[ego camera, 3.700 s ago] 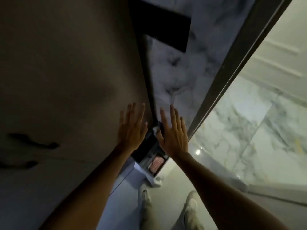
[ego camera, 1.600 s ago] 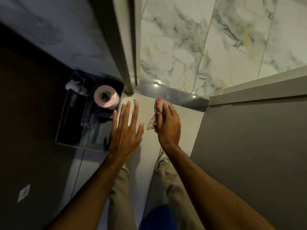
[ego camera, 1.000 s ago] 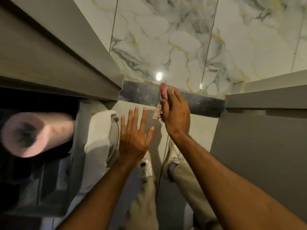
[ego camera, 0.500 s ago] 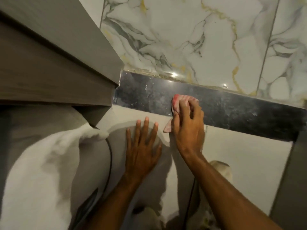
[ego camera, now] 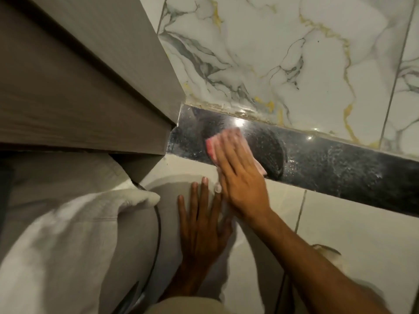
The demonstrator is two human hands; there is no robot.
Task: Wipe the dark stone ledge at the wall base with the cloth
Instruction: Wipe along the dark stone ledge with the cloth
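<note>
My right hand (ego camera: 238, 175) lies flat on the pink cloth (ego camera: 215, 143), fingers together and spread over it, pressing it onto the dark stone ledge (ego camera: 340, 159); it is a flat press, not a pinch. My left hand (ego camera: 201, 225) is open, palm down on the pale floor tile (ego camera: 351, 234) just below the ledge, fingers apart, holding nothing, likely bracing me.

The ledge is a long band whose axis runs from about 10 o'clock, where it butts the grey cabinet (ego camera: 79, 98), down to about 4 o'clock, out of frame at the right. The cloth sits near the 10 o'clock end. A darker arc just right of my hand looks already wiped; the speckled, dusty stretch toward 4 o'clock looks untouched, and a short smeared patch remains toward the cabinet.

So I judge the main work lies at 3 to 4 o'clock from my right hand, which is the nearer one. Room that way is open. Toward 12 o'clock the marble wall (ego camera: 294, 64) bounds the band, with a crusty grout line; toward 10 o'clock the cabinet corner stops the stroke. A white towel (ego camera: 79, 223) lies at 8 o'clock, clear of the path.
</note>
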